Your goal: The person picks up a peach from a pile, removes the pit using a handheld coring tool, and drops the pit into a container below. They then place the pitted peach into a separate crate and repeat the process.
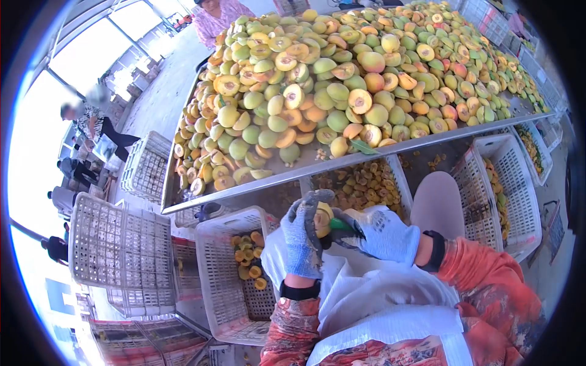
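My left hand (302, 241), in a grey-blue coated glove, is closed around a cut yellow peach (321, 221) above my lap. Gloved the same way, my right hand (386, 235) grips a small green-handled tool (342, 225) right at the fruit; its working end is hidden. Just beyond both hands, whole and halved peaches (293, 96) are heaped on a metal-edged table (366, 157). To the left of my knees, a white plastic crate (213, 299) holds several peach halves (247, 254). A pale apron (384, 293) covers my lap.
Under the table edge sits a crate of small brownish pieces (363, 186). More white crates stand at right (510, 165) and left (122, 244). A rounded pale surface (438, 207) lies beside my right hand. One person (213, 21) is behind the heap; others are at far left.
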Demonstrator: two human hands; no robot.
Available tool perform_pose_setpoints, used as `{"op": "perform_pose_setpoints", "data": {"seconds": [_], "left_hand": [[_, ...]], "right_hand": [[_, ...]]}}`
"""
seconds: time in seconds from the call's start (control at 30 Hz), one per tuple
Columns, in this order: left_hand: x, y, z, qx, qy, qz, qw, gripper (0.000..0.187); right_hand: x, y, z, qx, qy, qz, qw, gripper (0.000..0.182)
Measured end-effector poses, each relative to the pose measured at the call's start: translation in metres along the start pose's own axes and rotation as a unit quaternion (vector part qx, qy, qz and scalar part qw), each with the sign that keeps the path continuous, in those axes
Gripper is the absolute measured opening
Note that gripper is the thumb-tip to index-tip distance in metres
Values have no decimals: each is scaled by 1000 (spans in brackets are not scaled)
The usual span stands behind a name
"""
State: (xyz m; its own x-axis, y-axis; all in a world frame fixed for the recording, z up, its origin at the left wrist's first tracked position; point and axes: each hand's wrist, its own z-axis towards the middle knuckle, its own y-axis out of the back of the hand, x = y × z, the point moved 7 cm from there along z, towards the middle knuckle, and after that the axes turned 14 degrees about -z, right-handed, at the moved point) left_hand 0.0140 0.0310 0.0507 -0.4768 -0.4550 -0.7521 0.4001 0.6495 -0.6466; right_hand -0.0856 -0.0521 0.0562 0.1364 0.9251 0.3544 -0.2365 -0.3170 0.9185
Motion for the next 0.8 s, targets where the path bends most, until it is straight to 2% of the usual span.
{"op": "perform_pose_setpoints", "data": {"seconds": [0.03, 0.07, 0.13, 0.2, 0.27, 0.3, 0.33, 0.4, 0.47, 0.5, 0.53, 0.57, 0.6, 0.63, 0.67, 0.7, 0.73, 0.77, 0.8], "left_hand": [[0, -3, 6, -7, 6, 24, 1000, 28], [0, -3, 9, -20, 14, 48, 999, 26], [10, 0, 12, -16, 56, -2, 998, 24], [8, -2, 9, 27, 26, 14, 999, 24], [0, -11, -2, 8, 6, 19, 1000, 25], [-6, -16, -7, 0, -8, 34, 999, 25], [-10, -18, -11, -9, -21, 49, 999, 25], [-9, -15, -12, -11, -29, 47, 998, 25], [-8, -12, -5, -10, -35, 47, 998, 25], [-5, -8, 3, -11, -34, 64, 997, 25], [0, -3, 11, -12, -29, 81, 996, 24], [2, 1, 18, -24, -39, 60, 997, 23], [4, 3, 23, -25, -43, 59, 997, 23], [6, 7, 27, -44, -51, 65, 996, 22], [8, 9, 29, -63, -54, 70, 994, 21], [3, 3, 28, -24, -105, 138, 985, 19], [18, 18, 37, -69, -22, 83, 994, 16], [11, 17, 36, -72, -47, 118, 989, 14], [12, 17, 40, -25, -23, 104, 994, 14]], "right_hand": [[-3, -5, 1, -26, -18, -8, 999, 32], [2, -5, 1, -34, 6, -2, 999, 32], [-1, -1, -1, -22, -7, -10, 1000, 32], [-1, 2, 0, -41, 48, 50, 997, 28], [10, 12, -2, -54, 93, 105, 989, 25], [3, 4, -5, 50, -31, 277, 959, 23], [0, -13, -13, 153, -155, 432, 875, 23], [0, -14, -7, 158, -107, 427, 884, 26], [-4, -21, -8, 213, -179, 486, 829, 24], [-13, -33, -10, 199, -226, 513, 804, 29], [-9, -34, -9, 202, -221, 513, 805, 29], [-7, -5, 3, 43, -136, 320, 937, 29], [6, 24, 5, -123, -38, 101, 987, 29], [6, 17, 0, -105, -51, -7, 993, 36], [5, 15, 0, -102, -54, -7, 993, 36], [1, 6, 1, -41, -64, -13, 997, 38], [-6, -2, -1, 23, -79, -20, 996, 40], [-2, 4, 1, -19, -24, 51, 998, 36], [-6, 1, 1, 88, -74, 164, 980, 33]]}}
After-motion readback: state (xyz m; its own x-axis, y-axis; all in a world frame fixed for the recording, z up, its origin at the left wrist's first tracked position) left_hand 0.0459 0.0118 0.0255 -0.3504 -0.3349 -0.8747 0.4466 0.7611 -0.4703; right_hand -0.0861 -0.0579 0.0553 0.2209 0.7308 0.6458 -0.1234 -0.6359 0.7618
